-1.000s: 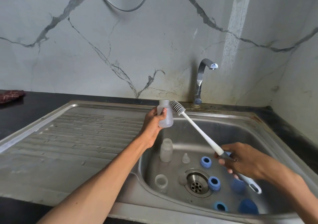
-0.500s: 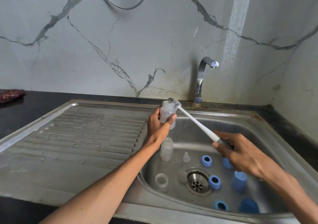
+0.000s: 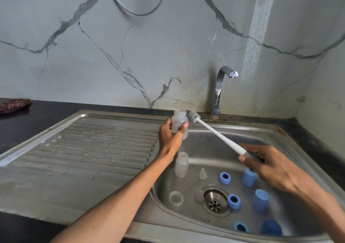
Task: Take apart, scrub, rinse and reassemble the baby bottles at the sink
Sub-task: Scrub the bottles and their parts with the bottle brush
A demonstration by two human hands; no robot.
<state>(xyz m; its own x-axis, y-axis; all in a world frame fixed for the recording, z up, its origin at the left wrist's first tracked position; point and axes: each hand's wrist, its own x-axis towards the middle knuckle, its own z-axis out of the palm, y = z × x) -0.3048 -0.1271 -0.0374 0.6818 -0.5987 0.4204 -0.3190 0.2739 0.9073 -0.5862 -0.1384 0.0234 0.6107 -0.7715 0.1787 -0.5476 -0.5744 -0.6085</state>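
While the left hand (image 3: pixel 170 132) grips a clear baby bottle (image 3: pixel 179 124) above the rear rim of a steel sink (image 3: pixel 205 149), the right hand (image 3: pixel 265 165) pinches the handle of a white bottle brush (image 3: pixel 214 131), its bristled head touching the bottle's mouth from the side. Down in the basin, a second clear bottle (image 3: pixel 181 165) stands upright beside a teat (image 3: pixel 202 174), blue collar rings (image 3: pixel 224 177) and blue caps (image 3: pixel 260 200) scattered around the drain (image 3: pixel 215 201). A chrome tap (image 3: pixel 220 87) rises behind.
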